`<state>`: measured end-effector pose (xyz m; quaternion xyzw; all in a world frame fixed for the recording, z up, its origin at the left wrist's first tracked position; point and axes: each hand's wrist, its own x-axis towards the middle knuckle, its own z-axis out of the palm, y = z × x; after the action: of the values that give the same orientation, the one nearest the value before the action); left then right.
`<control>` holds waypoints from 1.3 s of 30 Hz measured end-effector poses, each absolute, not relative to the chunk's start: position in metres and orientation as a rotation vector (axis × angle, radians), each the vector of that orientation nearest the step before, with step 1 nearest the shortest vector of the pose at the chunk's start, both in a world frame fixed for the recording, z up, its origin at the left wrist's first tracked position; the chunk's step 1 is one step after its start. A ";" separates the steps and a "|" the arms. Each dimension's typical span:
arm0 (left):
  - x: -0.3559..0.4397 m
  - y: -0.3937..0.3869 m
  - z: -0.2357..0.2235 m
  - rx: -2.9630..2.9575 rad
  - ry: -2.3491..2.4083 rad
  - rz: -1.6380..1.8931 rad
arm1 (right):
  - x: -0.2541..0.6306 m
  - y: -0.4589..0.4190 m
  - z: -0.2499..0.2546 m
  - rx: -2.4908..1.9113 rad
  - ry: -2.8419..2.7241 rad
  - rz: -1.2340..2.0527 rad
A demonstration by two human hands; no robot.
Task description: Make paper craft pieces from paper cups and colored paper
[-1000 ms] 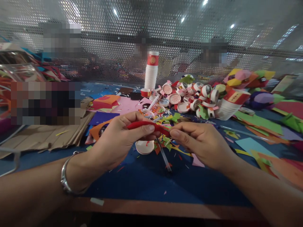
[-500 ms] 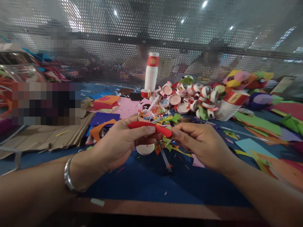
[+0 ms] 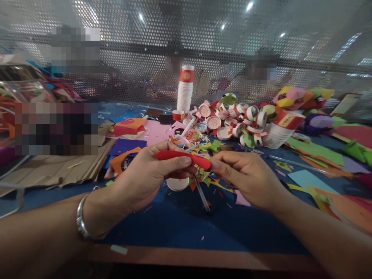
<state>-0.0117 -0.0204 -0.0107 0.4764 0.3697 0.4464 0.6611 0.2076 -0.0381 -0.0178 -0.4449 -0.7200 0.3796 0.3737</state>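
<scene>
A curved piece of red paper is held between my hands above the blue table. My left hand pinches it, thumb on top, with a silver bracelet around the wrist. At the paper's right end, the thumb and bent fingers of my right hand are closed on its edge. Underneath lie a shallow white cut cup base, partly hidden by my left hand, and a clear pen-like stick. Colourful paper scraps are scattered just beyond my fingers.
Stacked paper cups stand at the back, with another cup stack tilted on the right. Between them is a heap of cut cup pieces. Brown paper lies left, coloured sheets right. A perforated metal screen rises behind.
The red paper has turned so more of its flat face shows at the right end. Both hands keep hold of it and stay nearly in place.
</scene>
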 end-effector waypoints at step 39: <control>-0.019 -0.014 -0.003 1.709 0.928 0.748 | 0.207 -0.035 -0.020 -0.964 -1.491 1.310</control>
<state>-0.0185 -0.0143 -0.0034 0.7082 0.3845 0.3099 0.5045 0.2066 -0.0353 -0.0203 -0.3899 -0.6032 0.5299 0.4510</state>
